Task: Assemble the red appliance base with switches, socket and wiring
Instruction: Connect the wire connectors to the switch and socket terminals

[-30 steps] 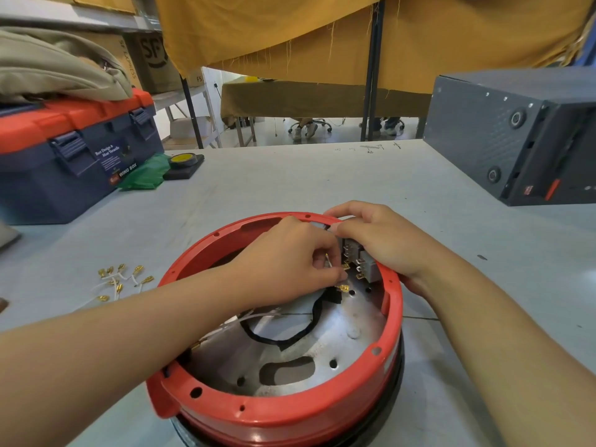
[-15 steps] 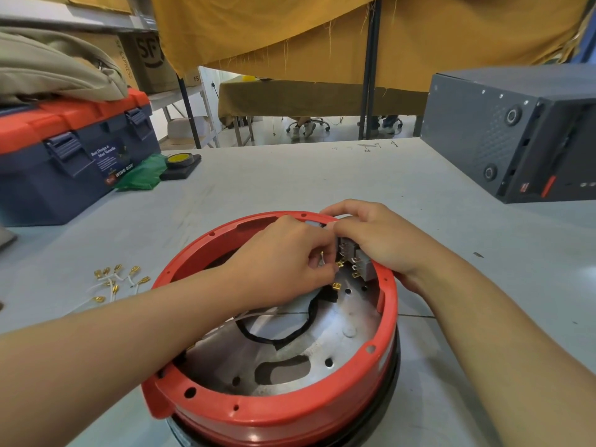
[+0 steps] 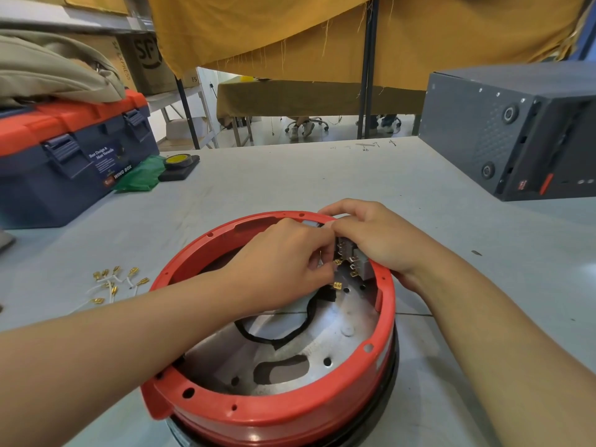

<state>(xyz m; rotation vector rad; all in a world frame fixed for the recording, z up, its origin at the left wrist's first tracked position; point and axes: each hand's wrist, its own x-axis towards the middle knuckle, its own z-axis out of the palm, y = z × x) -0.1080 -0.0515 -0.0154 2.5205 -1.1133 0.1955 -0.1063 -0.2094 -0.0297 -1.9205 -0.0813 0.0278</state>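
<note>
Red appliance base sits on the grey table mid-wiring: the right hand grips the switch block at the far rim, the left hand pinches a brass terminal, which next needs pushing squarely onto a tab.

Toolbox: navy body, red lid, at ten o'clock on the grey table.
Beige cloth: heaped on the toolbox lid.
Green bag: crumpled, touching the toolbox's right end.
Tape roll: yellow-centred (on a black pad), just beside the bag.
Dark grey case: two o'clock.
Mustard curtain: twelve o'clock, hanging behind.
</note>
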